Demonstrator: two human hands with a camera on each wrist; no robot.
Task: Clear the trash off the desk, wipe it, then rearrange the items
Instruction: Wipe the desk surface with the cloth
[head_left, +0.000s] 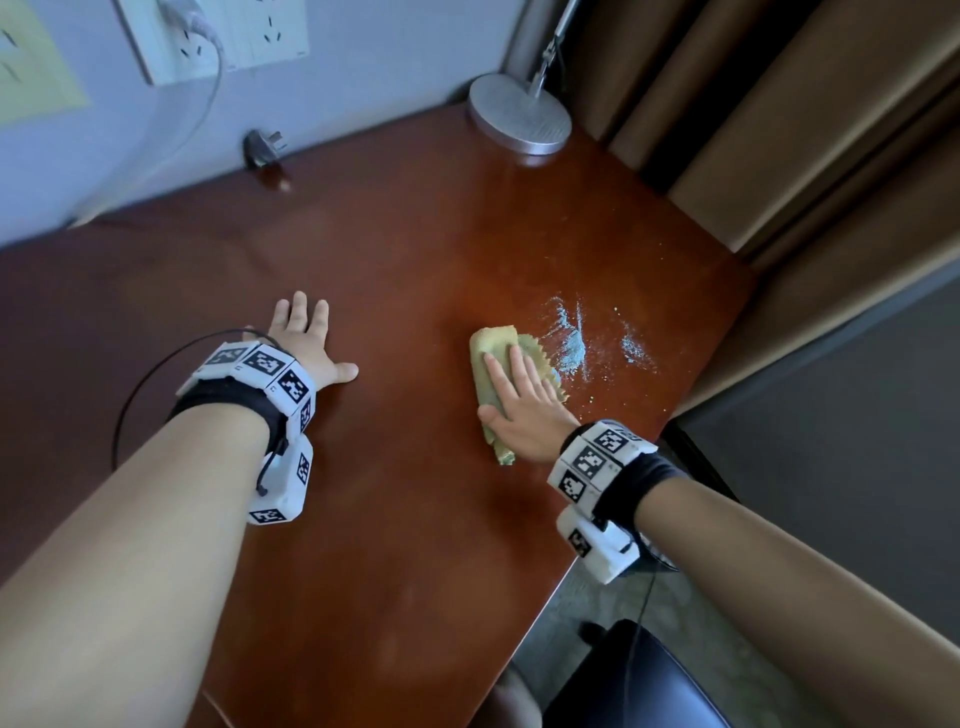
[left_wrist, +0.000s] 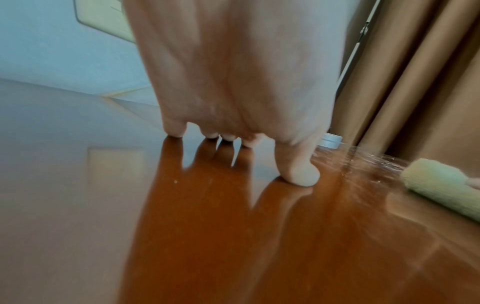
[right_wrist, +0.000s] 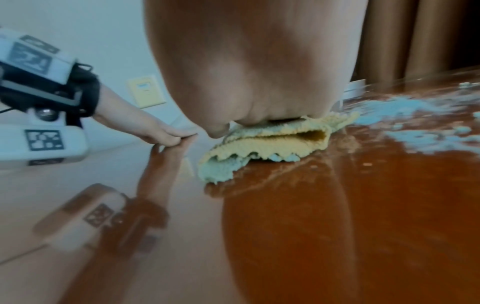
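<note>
1. My right hand (head_left: 524, 400) lies flat on the folded yellow cloth (head_left: 498, 358), fingers straight, pressing it onto the desk (head_left: 395, 519).
2. The cloth sits toward the desk's right side, its far edge touching a smear of pale blue powder (head_left: 576, 343) that spreads on toward the desk's right edge.
3. My left hand (head_left: 311, 343) rests spread on the bare wood, well apart from the cloth, holding nothing; its fingertips (left_wrist: 176, 133) and thumb touch the surface.
4. A lamp base (head_left: 519, 111) stands at the far corner by the curtain (head_left: 779, 130).
5. A loose plug (head_left: 262, 148) lies by the wall.
</note>
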